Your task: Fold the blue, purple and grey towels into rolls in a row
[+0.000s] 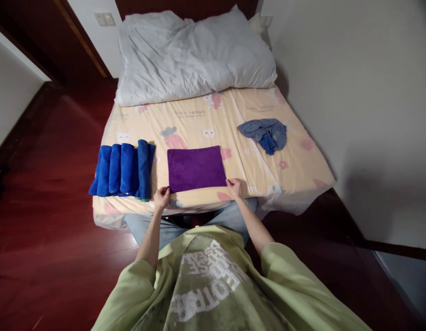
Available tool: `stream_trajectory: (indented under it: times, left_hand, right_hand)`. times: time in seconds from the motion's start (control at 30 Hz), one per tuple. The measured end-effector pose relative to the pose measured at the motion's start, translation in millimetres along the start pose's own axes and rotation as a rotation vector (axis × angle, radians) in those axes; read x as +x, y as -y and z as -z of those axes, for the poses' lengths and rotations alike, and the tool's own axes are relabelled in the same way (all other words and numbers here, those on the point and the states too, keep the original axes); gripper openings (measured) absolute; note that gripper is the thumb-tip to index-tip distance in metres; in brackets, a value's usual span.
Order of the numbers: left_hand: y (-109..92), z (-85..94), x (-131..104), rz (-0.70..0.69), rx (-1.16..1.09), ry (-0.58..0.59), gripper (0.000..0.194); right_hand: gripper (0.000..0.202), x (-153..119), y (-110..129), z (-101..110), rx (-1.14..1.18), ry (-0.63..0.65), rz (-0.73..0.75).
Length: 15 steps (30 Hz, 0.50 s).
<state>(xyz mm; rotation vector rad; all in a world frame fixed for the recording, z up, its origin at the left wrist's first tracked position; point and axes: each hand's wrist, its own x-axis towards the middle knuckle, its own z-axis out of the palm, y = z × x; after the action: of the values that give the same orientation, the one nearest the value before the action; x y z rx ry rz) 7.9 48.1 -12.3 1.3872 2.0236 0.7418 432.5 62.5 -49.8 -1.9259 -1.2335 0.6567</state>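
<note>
Left hand (161,197) & right hand (235,187) pinch purple towel (196,168) near corners.

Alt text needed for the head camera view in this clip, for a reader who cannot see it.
A person's left hand and right hand pinch the two near corners of a purple towel lying flat on a bed with a cartoon-print sheet. Rolled blue towels lie in a row to its left, a crumpled blue-grey cloth to its right, and a white pillow at the head.

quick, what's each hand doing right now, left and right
Left hand: closed on the near left corner of the purple towel.
Right hand: closed on the towel's near right corner.
</note>
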Motion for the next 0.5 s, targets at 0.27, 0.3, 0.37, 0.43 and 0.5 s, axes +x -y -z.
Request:
stream_trajectory:
  times: [0.27, 0.3, 0.37, 0.43, 0.5]
  left_hand:
    - [-12.9, -1.8, 5.4, 0.085, 0.05, -0.011, 0.029]
    - [-14.5, -2.5, 5.5, 0.09, 0.06, -0.018, 0.028]
    - [-15.7, -4.2, 5.4, 0.096, 0.07, -0.026, 0.028]
    - [-14.0, -6.1, 5.0, 0.085, 0.079, -0.031, 0.026]
    - [-10.5, -8.0, 4.1, 0.025, 0.1, -0.054, 0.023]
  right_hand:
    - [0.033, -0.8, 11.0, -0.7, -0.081, -0.012, -0.031]
    - [0.032, -0.9, 12.5, -0.3, -0.093, -0.012, -0.035]
    - [0.03, -1.2, 14.7, 0.7, -0.115, -0.005, -0.039]
    - [0.027, -2.1, 16.0, 1.9, -0.141, 0.003, -0.033]
    - [0.027, -4.1, 16.9, 3.6, -0.178, -0.001, 0.01]
